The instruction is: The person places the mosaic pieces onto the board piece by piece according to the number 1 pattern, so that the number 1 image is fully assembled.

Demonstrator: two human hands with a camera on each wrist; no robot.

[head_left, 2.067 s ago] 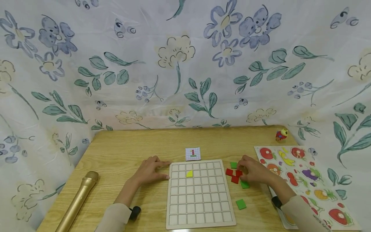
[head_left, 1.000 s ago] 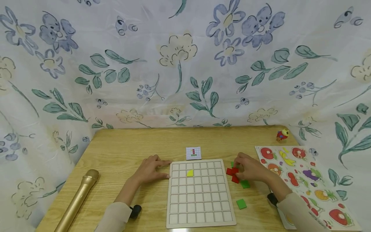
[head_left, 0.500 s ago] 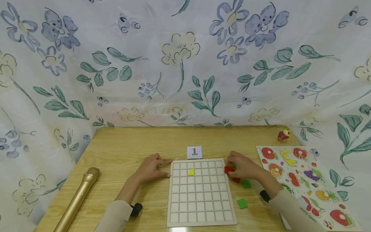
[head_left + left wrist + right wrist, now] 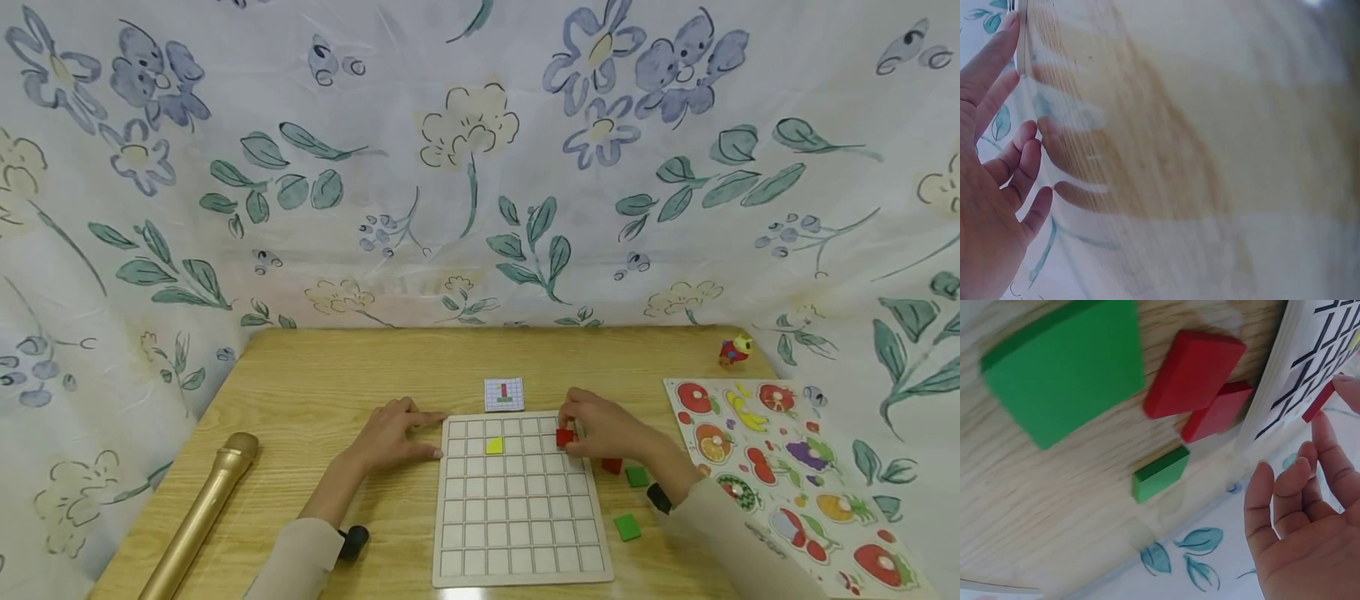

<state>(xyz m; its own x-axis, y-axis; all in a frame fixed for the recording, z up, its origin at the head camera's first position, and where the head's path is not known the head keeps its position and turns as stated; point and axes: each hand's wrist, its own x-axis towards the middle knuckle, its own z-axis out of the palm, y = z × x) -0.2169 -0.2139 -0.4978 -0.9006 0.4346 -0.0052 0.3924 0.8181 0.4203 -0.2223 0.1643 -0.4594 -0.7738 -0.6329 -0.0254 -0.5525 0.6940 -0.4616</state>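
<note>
My right hand (image 4: 603,427) pinches a red square tile (image 4: 564,438) between thumb and index finger, over the upper right squares of the pale wooden grid board (image 4: 525,533). In the right wrist view that tile (image 4: 1319,403) appears edge-on, the other fingers loosely bent. At the board's left edge my left hand (image 4: 386,437) rests, thumb and index finger spread against it. A yellow tile (image 4: 494,446), one corner rounded, lies in the second row. Behind the board is a small pattern card (image 4: 503,395) with coloured squares.
Right of the board lie loose red tiles (image 4: 1200,372) and green tiles (image 4: 627,527), some hidden by my right hand in the head view. Farther right is a fruit puzzle board (image 4: 787,483), with a small toy figure (image 4: 734,350) behind. A gold microphone (image 4: 201,517) lies left.
My right hand has picked a red tile from the loose group and carried it left over the board. The left hand stays at the board's edge.
</note>
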